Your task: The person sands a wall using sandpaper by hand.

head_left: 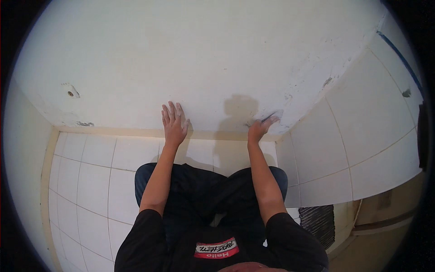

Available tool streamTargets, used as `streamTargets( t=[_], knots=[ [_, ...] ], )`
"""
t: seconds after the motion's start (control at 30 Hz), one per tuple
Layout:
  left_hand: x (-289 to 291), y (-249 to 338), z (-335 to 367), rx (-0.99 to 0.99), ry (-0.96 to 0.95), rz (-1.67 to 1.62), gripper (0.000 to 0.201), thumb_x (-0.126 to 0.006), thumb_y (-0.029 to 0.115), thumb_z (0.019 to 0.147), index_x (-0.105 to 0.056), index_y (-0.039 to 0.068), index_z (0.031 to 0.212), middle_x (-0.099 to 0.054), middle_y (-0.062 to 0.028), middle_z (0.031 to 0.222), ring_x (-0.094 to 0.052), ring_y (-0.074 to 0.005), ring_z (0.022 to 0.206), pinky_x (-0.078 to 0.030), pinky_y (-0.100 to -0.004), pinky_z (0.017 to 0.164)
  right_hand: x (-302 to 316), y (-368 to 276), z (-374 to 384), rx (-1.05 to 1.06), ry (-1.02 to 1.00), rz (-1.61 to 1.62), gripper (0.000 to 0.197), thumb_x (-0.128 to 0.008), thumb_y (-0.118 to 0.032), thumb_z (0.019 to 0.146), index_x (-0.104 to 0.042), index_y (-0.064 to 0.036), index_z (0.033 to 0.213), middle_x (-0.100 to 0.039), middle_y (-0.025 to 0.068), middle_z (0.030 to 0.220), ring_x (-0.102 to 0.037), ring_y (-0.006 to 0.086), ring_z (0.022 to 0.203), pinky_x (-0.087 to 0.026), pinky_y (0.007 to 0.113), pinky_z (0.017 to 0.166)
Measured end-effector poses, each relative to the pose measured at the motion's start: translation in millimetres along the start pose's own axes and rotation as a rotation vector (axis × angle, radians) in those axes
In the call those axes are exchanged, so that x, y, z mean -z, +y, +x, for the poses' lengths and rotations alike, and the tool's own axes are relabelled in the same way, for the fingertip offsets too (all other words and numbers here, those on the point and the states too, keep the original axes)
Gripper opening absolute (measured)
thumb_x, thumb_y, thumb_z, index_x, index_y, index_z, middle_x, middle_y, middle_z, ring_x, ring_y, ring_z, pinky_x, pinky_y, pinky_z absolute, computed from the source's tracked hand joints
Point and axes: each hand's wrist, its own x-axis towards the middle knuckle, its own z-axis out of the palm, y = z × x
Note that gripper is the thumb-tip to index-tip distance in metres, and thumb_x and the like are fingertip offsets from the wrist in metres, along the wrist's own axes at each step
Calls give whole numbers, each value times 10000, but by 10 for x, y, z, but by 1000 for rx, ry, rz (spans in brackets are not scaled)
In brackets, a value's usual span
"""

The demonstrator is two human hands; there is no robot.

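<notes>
My left hand rests against the white wall, fingers stretched and spread, holding nothing. White dust covers its fingertips. To the right, my right hand is closed on a thin, flat scraper with a dark blue-grey edge, pressed to the wall low down near the corner. Most of the scraper is hidden by the fingers, which also look dusty. Rough, chipped paint surrounds that spot, and my shadow falls on the wall between both hands.
A beige skirting strip meets the white tiled floor. Pale tiles cover the right side, with a blue strip above. A black ribbed mat lies at lower right. A broken wall fitting is at left.
</notes>
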Motion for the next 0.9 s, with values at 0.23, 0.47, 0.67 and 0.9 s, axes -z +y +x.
streamTargets(
  t=[0.23, 0.47, 0.67, 0.9],
  knots=[
    [24, 0, -8, -11, 14, 8, 857, -685, 285, 935, -243, 62, 1634, -154, -245, 1700, -79, -514, 1555, -131, -591, 1252, -38, -531, -554, 827, -524, -450, 891, -570, -10, 782, -302, -89, 1628, -222, 237, 1685, -211, 380, 1569, -98, 608, 1250],
    [-3, 86, 24, -14, 1, -29, 848, -687, 287, 938, -252, 72, 1634, -158, -247, 1698, -84, -514, 1555, -138, -589, 1251, -151, -340, -702, 1120, -800, -649, 808, -581, -43, 818, -405, -195, 1591, -324, 108, 1673, -253, 311, 1559, -158, 634, 1234],
    [34, -60, -38, -10, 23, 12, 839, -679, 292, 942, -255, 74, 1633, -155, -246, 1699, -81, -512, 1555, -139, -590, 1251, 34, -547, -289, 791, -344, -509, 839, -580, -48, 827, -338, -158, 1623, -256, 189, 1688, -218, 338, 1577, -49, 703, 1203],
    [1, 39, 21, -8, 9, 4, 841, -677, 284, 944, -247, 67, 1633, -146, -246, 1701, -73, -510, 1557, -129, -585, 1256, 47, -82, 65, -69, 73, -72, 763, -461, -31, 973, -126, -63, 1659, -99, 209, 1723, -114, 348, 1594, -115, 456, 1273]
  ],
)
